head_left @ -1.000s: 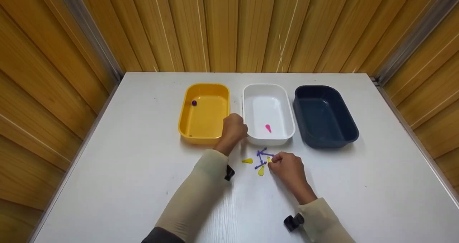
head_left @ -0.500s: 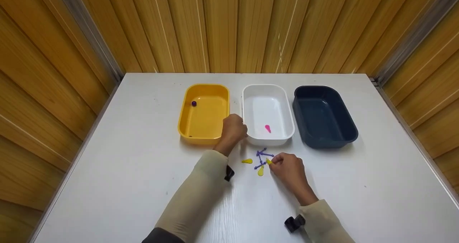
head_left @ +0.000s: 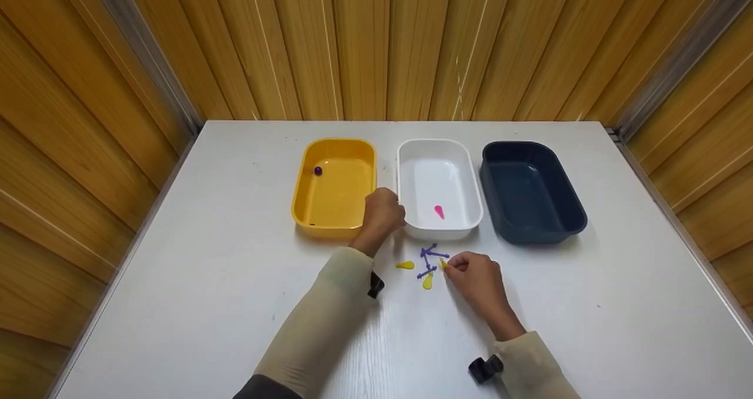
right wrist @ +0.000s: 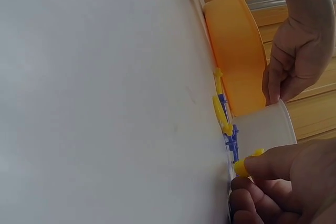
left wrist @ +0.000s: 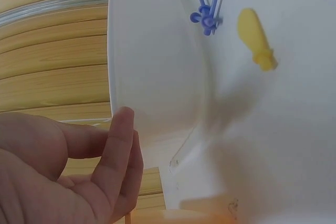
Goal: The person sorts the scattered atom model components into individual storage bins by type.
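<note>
The left sleeve [head_left: 317, 313] is pale beige, thin and close-fitting, with a faint greenish tinge toward the cuff and fine creases lower down, where a dark grey, near-black sleeve [head_left: 267, 387] meets it. The right sleeve [head_left: 532, 363] is the same beige, with a plain cuff. A small black camera [head_left: 375, 285] sits at the left cuff; the black right camera [head_left: 482, 371] looks blocky, in two lumps. Both grips [head_left: 383, 212] [head_left: 477, 278] are bare.

A booth-like workspace: wood-look panels [head_left: 365, 46] wall 3 sides of a white table [head_left: 206, 210], with metal corner strips [head_left: 150, 52].
</note>
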### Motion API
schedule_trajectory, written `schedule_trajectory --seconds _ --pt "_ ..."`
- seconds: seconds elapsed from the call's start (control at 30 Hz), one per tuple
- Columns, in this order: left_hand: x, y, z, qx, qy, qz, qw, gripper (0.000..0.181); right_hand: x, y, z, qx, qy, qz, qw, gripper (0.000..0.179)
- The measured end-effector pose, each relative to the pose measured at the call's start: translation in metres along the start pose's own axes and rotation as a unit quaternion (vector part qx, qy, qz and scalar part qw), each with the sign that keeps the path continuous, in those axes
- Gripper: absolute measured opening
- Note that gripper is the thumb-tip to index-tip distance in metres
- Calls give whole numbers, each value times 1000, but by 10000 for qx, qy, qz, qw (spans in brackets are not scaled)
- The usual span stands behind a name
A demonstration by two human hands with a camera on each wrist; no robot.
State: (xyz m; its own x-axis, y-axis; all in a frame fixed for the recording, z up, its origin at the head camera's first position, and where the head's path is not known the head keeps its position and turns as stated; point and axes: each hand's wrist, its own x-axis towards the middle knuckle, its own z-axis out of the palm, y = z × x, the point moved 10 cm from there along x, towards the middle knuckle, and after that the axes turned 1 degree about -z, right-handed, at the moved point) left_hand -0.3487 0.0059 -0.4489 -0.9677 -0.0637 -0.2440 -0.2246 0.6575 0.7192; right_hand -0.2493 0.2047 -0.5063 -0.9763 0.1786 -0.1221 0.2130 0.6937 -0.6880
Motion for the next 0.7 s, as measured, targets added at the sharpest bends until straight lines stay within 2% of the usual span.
schedule_trajectory --seconds 0.37,0.7 --pt "1 5 -3 89 162 387 9991 16 -4 3 -10 233 269 -177 9992 8" --pt "3 1 -1 -37 56 241 9997 16 -1 1 -24 308 447 -281 9981 10"
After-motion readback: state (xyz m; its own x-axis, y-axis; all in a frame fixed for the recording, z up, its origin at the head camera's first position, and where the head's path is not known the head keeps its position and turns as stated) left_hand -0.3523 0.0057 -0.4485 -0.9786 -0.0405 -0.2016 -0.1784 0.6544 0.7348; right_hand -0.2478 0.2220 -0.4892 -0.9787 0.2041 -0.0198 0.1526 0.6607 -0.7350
